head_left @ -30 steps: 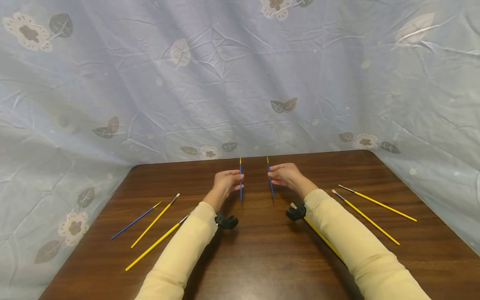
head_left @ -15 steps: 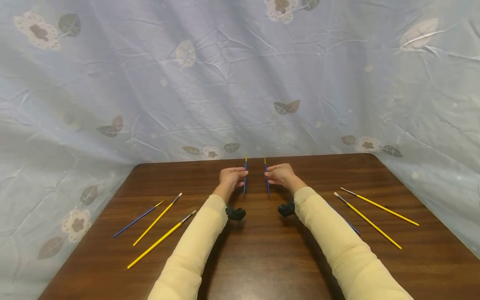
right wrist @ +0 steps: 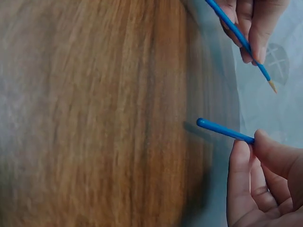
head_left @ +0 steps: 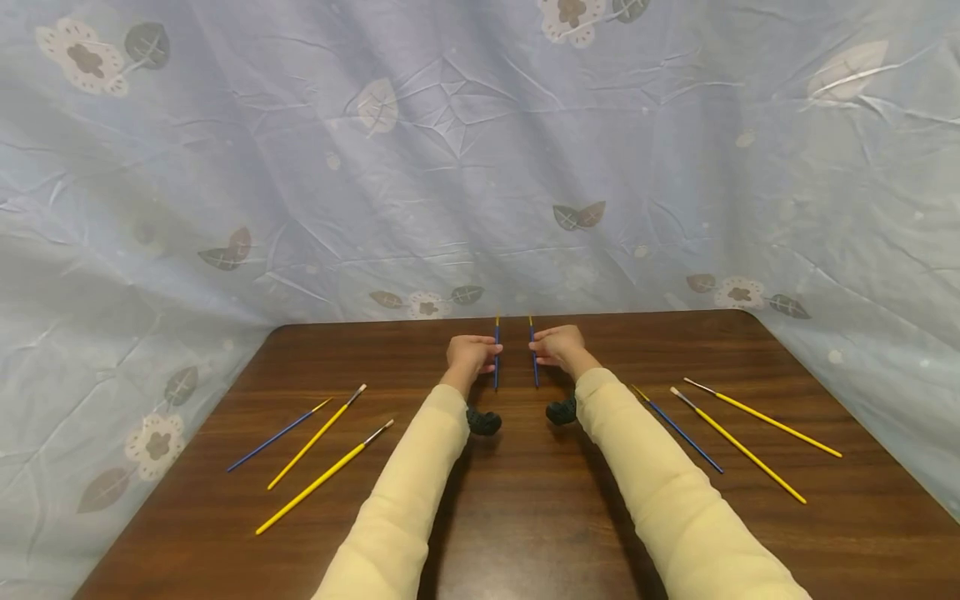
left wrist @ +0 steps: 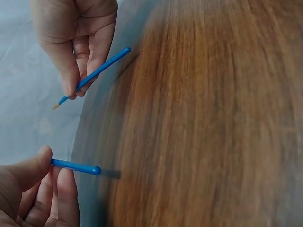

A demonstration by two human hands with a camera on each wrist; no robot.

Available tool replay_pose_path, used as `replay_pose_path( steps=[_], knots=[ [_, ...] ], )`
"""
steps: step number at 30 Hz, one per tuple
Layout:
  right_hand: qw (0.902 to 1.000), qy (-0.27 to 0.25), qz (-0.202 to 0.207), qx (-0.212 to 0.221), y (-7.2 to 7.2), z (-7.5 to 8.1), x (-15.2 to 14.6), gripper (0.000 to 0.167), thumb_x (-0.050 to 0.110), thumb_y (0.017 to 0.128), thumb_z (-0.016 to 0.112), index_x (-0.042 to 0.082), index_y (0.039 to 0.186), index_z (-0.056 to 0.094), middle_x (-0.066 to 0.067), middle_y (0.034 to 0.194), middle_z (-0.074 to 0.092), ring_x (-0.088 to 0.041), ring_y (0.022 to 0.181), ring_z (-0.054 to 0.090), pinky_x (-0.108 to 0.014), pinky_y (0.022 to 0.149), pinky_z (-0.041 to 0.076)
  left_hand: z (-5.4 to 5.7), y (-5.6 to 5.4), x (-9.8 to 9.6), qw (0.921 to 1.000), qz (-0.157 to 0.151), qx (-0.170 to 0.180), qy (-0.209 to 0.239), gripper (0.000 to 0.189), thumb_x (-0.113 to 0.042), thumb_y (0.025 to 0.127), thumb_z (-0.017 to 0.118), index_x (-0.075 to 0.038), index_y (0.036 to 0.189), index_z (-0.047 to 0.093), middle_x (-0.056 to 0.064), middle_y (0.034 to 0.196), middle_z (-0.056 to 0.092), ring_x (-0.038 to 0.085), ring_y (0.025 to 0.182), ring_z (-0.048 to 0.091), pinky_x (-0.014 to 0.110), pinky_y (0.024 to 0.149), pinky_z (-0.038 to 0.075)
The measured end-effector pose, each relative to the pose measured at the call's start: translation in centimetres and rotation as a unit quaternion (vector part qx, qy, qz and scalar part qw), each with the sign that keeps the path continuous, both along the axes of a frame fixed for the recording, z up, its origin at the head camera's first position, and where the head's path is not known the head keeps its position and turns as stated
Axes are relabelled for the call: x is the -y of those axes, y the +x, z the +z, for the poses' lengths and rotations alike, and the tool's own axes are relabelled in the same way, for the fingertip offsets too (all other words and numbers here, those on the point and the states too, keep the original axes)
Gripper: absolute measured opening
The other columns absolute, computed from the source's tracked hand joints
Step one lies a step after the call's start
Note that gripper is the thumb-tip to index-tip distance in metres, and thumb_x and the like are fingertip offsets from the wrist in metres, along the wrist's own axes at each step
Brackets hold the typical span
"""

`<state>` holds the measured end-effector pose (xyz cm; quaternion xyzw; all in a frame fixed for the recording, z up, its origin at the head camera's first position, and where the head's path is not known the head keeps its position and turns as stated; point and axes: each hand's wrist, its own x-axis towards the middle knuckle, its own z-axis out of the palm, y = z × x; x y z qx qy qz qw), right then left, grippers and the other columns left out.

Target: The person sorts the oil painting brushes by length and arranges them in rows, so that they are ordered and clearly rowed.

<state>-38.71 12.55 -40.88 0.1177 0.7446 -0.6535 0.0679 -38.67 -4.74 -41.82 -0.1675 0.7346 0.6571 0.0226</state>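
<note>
Near the table's far edge, my left hand pinches a slim blue paintbrush with thumb and fingertips. My right hand pinches a matching blue paintbrush the same way. The two brushes stand apart, nearly parallel, with their yellowish tips away from me. In the left wrist view, the rounded handle end of the left brush sticks out from my fingers, which hide its tip. That view also shows the right brush with its tan bristles. Both brushes appear raised off the table.
On the brown wooden table, a blue paintbrush and two yellow paintbrushes lie left. Another blue paintbrush and two yellow paintbrushes lie right. A patterned cloth hangs behind the table.
Both hands have come closer together, narrowing the gap between the held brushes. My right forearm has shifted left, uncovering a blue paintbrush and covering a yellow one.
</note>
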Motion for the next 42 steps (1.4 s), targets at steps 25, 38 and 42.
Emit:
replay_pose_path(
  steps=[25, 38, 42],
  knots=[
    [0.9917, 0.101, -0.073, 0.03, -1.0, -1.5, 2.1, 0.022, 0.002, 0.082, 0.077, 0.0, 0.104, 0.073, -0.016, 0.109, 0.067, -0.013, 0.069, 0.066, -0.02, 0.059, 0.057, -1.0, 0.7, -0.8, 0.9893, -0.006, -0.023, -0.144, 0.021, -0.012, 0.08, 0.08, -0.004, 0.099, 0.076, 0.016, 0.109, 0.069, 0.013, 0.059, 0.065, 0.018, 0.053, 0.055],
    [0.9876, 0.129, -0.086, 0.023, -0.9, -1.7, 2.3, 0.02, -0.002, 0.08, 0.078, 0.0, 0.1, 0.074, -0.016, 0.108, 0.067, -0.025, 0.087, 0.069, -0.023, 0.06, 0.059, -1.7, 0.9, -1.4, 0.9801, -0.015, -0.04, -0.194, 0.02, -0.013, 0.082, 0.08, -0.006, 0.1, 0.076, 0.016, 0.107, 0.07, 0.014, 0.058, 0.066, 0.02, 0.053, 0.055],
    [0.9875, 0.13, -0.086, 0.024, -1.0, -1.6, 2.2, 0.021, 0.0, 0.081, 0.078, 0.002, 0.101, 0.075, -0.015, 0.109, 0.068, -0.025, 0.087, 0.069, -0.023, 0.06, 0.058, -1.6, 0.7, -1.6, 0.9745, -0.02, -0.049, -0.218, 0.019, -0.015, 0.082, 0.08, -0.007, 0.099, 0.077, 0.013, 0.103, 0.071, 0.014, 0.058, 0.067, 0.021, 0.054, 0.056]
  ],
)
